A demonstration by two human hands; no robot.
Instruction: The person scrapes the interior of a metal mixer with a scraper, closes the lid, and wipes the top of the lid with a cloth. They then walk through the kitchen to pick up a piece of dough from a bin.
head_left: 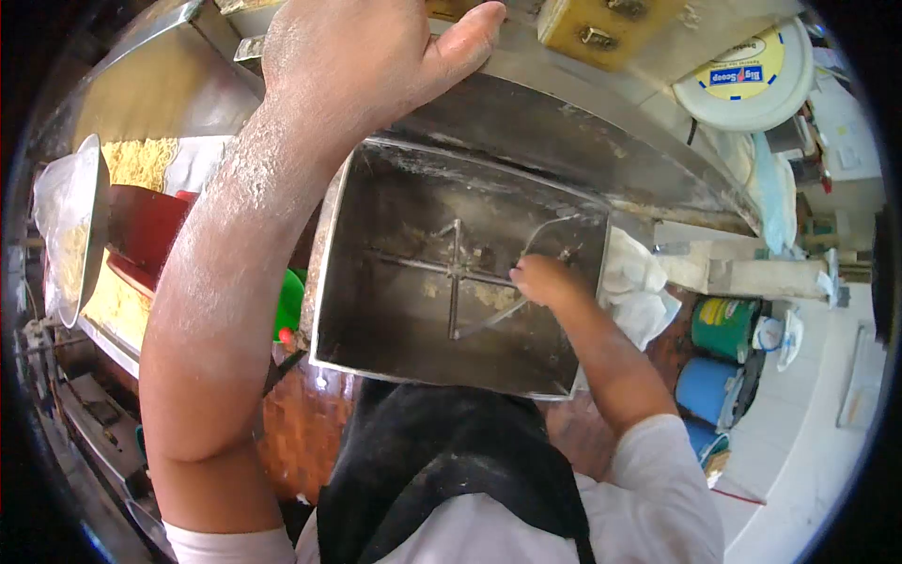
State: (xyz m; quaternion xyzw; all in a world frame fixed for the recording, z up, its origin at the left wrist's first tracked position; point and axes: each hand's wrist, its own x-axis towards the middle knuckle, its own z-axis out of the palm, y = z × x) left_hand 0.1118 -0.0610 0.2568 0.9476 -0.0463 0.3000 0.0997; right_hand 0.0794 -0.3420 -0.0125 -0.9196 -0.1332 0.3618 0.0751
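My left hand [348,47] is raised at the top edge, dusted with pale powder. Its thumb points right over the metal edge; the other fingers are cut off or hidden. Below it lies an open metal bin [376,329] with a cross-shaped bar [455,305] inside and pale residue on its walls. Inside the bin, at the right, my right hand [543,280] is closed on a thin curved strip [493,317]. One part of the strip curves up to the right and another runs down to the left, near the bar's lower end.
Yellow noodle-like strands [136,162] and a red container [141,226] are at the left, with a green container [289,305] nearer the bin. White cloth or plastic [634,282] touches the bin's right side. Green [722,327] and blue [705,387] buckets stand farther right.
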